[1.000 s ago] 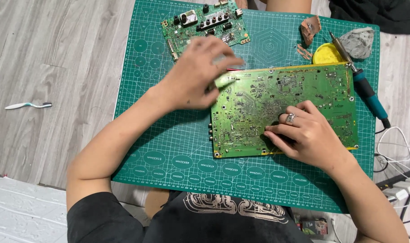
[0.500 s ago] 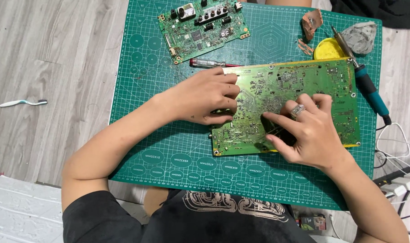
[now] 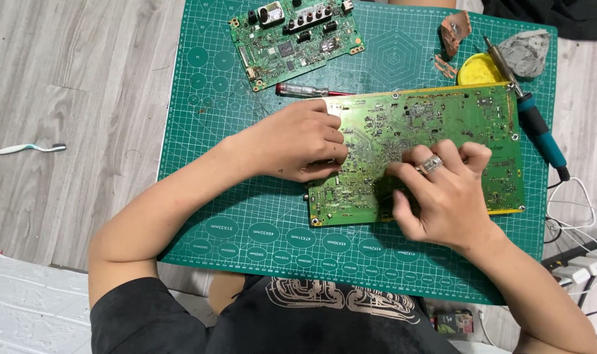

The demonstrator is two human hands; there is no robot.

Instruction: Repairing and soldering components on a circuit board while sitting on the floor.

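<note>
From the head camera, I look down on a green cutting mat [image 3: 200, 196] laid over a grey wood-grain surface [image 3: 75, 78], where both bare hands work on a large green circuit board [image 3: 456, 111] lying flat at the mat's right-centre. My left hand [image 3: 298, 141] rests at the board's left edge, fingers curled in against the edge and touching it; I cannot tell whether it truly pinches the board or only steadies it. My right hand [image 3: 442, 193], a ring on one finger, lies over the board's lower middle with fingers bent and tips pressed down on its face, grasping nothing that I can make out. Just above the left hand a red-handled screwdriver [image 3: 305, 90] lies on the mat, touching the board's top edge. A smaller green circuit board [image 3: 295, 39] sits at the top of the mat, well apart from the hands. To the right, a blue-handled soldering iron [image 3: 531, 118] lies slanted beside the large board, near a round yellow tin [image 3: 480, 69] and a grey wad [image 3: 524, 52]. A toothbrush [image 3: 29, 149] lies off the mat at far left.
</note>
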